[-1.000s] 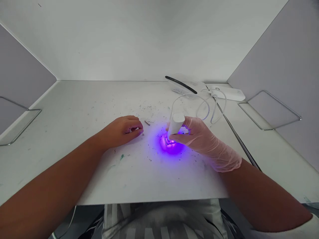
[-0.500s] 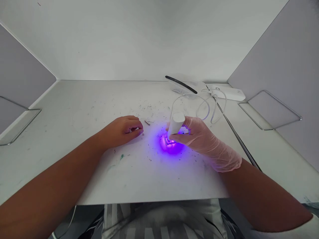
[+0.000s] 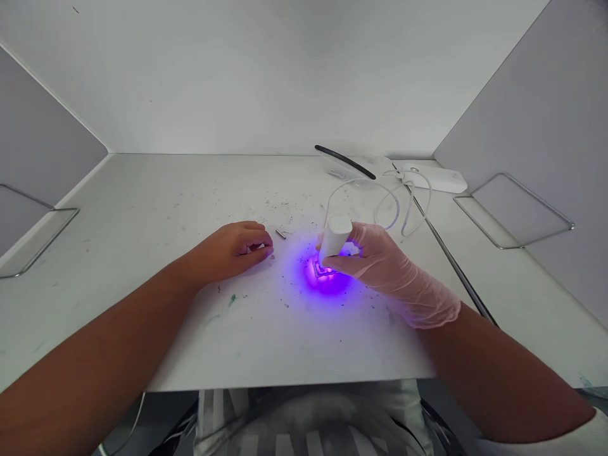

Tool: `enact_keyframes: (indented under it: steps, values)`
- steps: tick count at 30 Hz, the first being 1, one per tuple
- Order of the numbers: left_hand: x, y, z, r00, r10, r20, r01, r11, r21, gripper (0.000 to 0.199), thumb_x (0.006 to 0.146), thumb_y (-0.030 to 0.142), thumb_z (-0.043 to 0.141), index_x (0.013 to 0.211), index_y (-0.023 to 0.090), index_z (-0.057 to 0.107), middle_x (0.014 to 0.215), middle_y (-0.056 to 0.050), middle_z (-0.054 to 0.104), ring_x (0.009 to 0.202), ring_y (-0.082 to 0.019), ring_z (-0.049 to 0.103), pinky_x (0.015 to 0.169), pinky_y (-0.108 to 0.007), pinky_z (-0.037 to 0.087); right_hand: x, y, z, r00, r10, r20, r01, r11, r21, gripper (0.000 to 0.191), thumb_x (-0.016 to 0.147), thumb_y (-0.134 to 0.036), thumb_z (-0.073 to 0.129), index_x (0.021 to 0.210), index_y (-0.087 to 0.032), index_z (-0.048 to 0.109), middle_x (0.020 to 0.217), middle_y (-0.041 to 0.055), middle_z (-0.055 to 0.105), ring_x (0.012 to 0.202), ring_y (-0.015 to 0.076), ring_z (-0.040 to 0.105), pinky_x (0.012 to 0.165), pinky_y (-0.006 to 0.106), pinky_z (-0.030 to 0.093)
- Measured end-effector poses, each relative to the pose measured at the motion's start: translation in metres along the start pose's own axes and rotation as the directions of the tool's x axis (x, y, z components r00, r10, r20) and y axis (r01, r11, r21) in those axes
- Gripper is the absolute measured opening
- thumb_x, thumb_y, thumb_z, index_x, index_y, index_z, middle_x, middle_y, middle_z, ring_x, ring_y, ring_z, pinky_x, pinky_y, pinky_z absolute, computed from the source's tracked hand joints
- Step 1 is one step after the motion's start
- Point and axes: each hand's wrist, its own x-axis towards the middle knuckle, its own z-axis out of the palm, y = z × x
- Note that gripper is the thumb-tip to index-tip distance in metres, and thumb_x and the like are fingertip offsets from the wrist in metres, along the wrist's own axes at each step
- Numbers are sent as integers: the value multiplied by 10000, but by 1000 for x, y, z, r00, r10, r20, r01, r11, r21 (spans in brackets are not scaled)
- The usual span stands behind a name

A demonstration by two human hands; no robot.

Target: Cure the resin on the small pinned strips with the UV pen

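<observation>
My gloved right hand (image 3: 373, 253) grips a white handheld UV lamp (image 3: 338, 233), tilted with its lit end down close to the table. Purple light spreads beneath it over a small clear piece with a square outline (image 3: 325, 271), partly hidden by the lamp and my fingers. My bare left hand (image 3: 240, 248) rests on the table to the left of the glow, its fingers curled in and the thumb near the index finger. Nothing shows in it. Just beyond its fingertips lies a short metal pin-like piece (image 3: 280, 234).
A white cable (image 3: 396, 209) loops from the lamp toward a white box (image 3: 434, 177) at the back right. A clear bag with a black strip (image 3: 345, 161) lies near the back wall. A dark rod (image 3: 451, 259) crosses the right side. Wire frames (image 3: 515, 209) stand at both sides.
</observation>
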Motion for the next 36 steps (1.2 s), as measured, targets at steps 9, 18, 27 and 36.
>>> enact_keyframes:
  steps: [9, 18, 27, 36]
  values:
    - [1, 1, 0, 1000, -7, 6, 7, 1000, -2, 362, 990, 417, 498, 909, 195, 773, 812, -41, 684, 725, -141, 602, 623, -276, 468, 0, 4, 1, 999, -31, 9, 31, 999, 32, 101, 843, -291, 773, 847, -233, 690, 840, 14, 704, 752, 176, 655, 717, 384, 595]
    - [1, 2, -1, 1000, -15, 13, 15, 1000, -11, 356, 988, 416, 501, 904, 196, 769, 829, -44, 695, 734, -145, 610, 639, -282, 478, 1, 1, 0, 999, -39, 4, 39, 999, 17, 120, 848, -246, 782, 812, -234, 668, 801, -2, 690, 736, 164, 642, 707, 362, 580]
    - [2, 2, -1, 1000, 17, -3, -17, 1000, -2, 358, 989, 408, 498, 889, 193, 766, 787, -33, 678, 699, -134, 594, 621, -275, 467, 0, 3, 0, 999, -32, 5, 31, 999, 20, 107, 854, -259, 780, 829, -232, 679, 804, -3, 690, 733, 164, 643, 699, 360, 576]
    - [0, 1, -1, 1000, 9, 2, -8, 1000, -6, 345, 990, 398, 508, 895, 196, 772, 782, -27, 663, 686, -125, 583, 594, -265, 448, 0, 4, 0, 998, -55, 1, 55, 998, 20, 106, 847, -222, 784, 830, -236, 680, 802, -7, 687, 743, 166, 651, 701, 354, 569]
